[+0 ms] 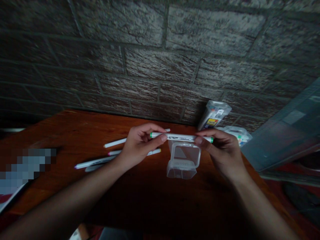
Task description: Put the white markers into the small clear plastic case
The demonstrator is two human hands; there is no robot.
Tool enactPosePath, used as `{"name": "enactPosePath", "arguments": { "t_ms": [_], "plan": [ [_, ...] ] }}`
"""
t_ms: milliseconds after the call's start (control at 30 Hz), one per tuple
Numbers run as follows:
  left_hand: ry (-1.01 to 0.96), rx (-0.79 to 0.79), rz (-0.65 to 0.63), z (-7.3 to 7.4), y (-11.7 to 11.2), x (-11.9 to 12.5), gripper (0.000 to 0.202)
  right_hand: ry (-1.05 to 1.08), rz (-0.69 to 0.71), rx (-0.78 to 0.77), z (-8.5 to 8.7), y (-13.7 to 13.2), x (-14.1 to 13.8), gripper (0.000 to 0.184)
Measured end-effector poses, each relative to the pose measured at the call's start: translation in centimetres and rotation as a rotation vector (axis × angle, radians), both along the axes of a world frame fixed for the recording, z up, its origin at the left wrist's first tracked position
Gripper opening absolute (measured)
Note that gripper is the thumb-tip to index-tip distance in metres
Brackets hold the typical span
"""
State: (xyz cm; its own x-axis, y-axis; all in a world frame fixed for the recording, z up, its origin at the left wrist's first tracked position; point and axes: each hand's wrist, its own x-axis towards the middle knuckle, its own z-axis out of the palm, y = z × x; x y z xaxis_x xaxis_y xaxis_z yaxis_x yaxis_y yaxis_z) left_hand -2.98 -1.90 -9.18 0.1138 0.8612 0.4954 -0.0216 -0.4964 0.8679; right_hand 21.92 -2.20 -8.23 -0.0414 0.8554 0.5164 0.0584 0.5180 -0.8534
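Note:
A white marker [182, 137] with green ends is held level above the table, its printed label facing me. My left hand [140, 143] pinches it near the left end, and my right hand [222, 150] grips it near the right end. Below the marker an open clear plastic case [185, 163] lies on the wood. Beside and partly behind my left hand are several more white markers [93, 162], with purple, pink, yellow and orange ends; some are partly hidden by the hand and forearm.
At the back of the wooden table [82, 128], a clear case with a yellow label [213, 115] leans near the brick wall [160, 73]. Another clear case [241, 135] sits behind my right hand. A bluish translucent panel [287, 123] stands along the right edge.

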Motion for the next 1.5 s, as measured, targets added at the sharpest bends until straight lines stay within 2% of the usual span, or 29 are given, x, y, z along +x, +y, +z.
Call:
{"name": "enactPosePath", "arguments": {
  "t_ms": [133, 333, 533, 833, 933, 1167, 1500],
  "plan": [
    [0.003, 0.009, 0.005, 0.0, 0.0, 0.0, 0.007, -0.001, -0.001, -0.002, -0.2, 0.1, 0.1, 0.012],
    [-0.108, -0.13, -0.08, -0.8, 0.4, -0.2, 0.014, 0.029, 0.03, -0.053, -0.4, 0.2, 0.5, 0.007],
    [-0.198, -0.151, -0.154, -1.4, 0.7, -0.4, 0.018, 0.029, 0.052, -0.071, -0.6, 0.4, 0.7, 0.013],
    [-0.026, -0.035, 0.002, 0.0, 0.1, 0.0, 0.011, 0.018, 0.069, -0.032, -0.2, 0.0, 0.1, 0.025],
    [-0.039, -0.028, -0.002, 0.0, 0.1, 0.0, 0.012, 0.014, 0.061, -0.028, -0.1, 0.1, 0.2, 0.026],
    [-0.158, -0.172, -0.098, -0.8, 0.3, -0.1, 0.025, 0.038, 0.067, -0.011, 0.0, 0.1, 0.2, 0.032],
    [-0.03, -0.121, -0.015, -0.2, 0.0, -0.1, 0.02, -0.014, 0.032, -0.002, 0.2, -0.1, 0.1, 0.025]
  ]
}}
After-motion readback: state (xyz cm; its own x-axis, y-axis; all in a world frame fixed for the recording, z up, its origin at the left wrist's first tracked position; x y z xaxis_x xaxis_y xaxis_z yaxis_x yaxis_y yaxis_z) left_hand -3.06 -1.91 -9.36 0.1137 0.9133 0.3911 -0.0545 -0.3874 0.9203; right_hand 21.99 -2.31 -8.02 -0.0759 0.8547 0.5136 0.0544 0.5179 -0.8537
